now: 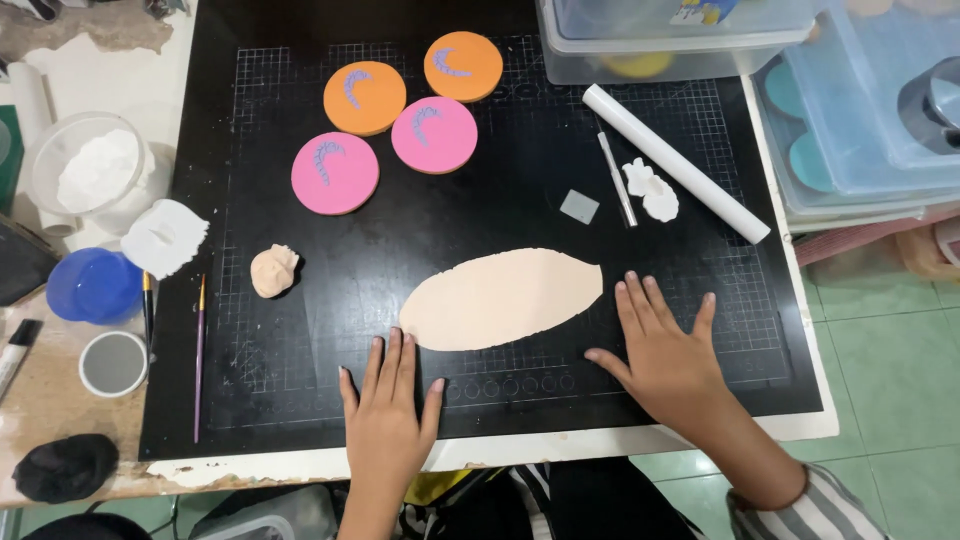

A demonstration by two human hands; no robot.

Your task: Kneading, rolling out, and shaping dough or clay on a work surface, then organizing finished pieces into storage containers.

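Where the sheet lies: a thin, peach-coloured oval of rolled paste [503, 298] rests flat near the front middle of the black cutting mat [480, 210], its long axis running left to right, close to the person so both hands can reach it without stretching.
Left hand: the left hand [388, 410] lies palm down on the mat with fingers spread and nothing in it; its fingertips sit just beside the sheet's lower left edge, barely short of touching.
Right hand: the right hand [665, 350] is likewise flat and empty, fingers splayed, just beside the sheet's right tip, so the two hands flank it.
Spare paste: a small peach lump [273, 270] sits to the left, apart from the sheet, probably kept as reserve of the same material.
Tools beyond: a white rolling pin [676, 162] lies diagonally at the upper right, with a slim metal blade tool [617, 180], a small grey square [579, 206] and white cut-out scraps [651, 190] near it, all within reach yet off the working area.
Finished rounds: two orange discs [365, 97] [463, 66] and two pink discs [435, 135] [335, 173], each with a purple curl, are grouped at the mat's far side.
Left margin: a bowl of white powder [98, 172], a blue cup [95, 285] and a thin brush [199, 355] stand off the mat's left edge.
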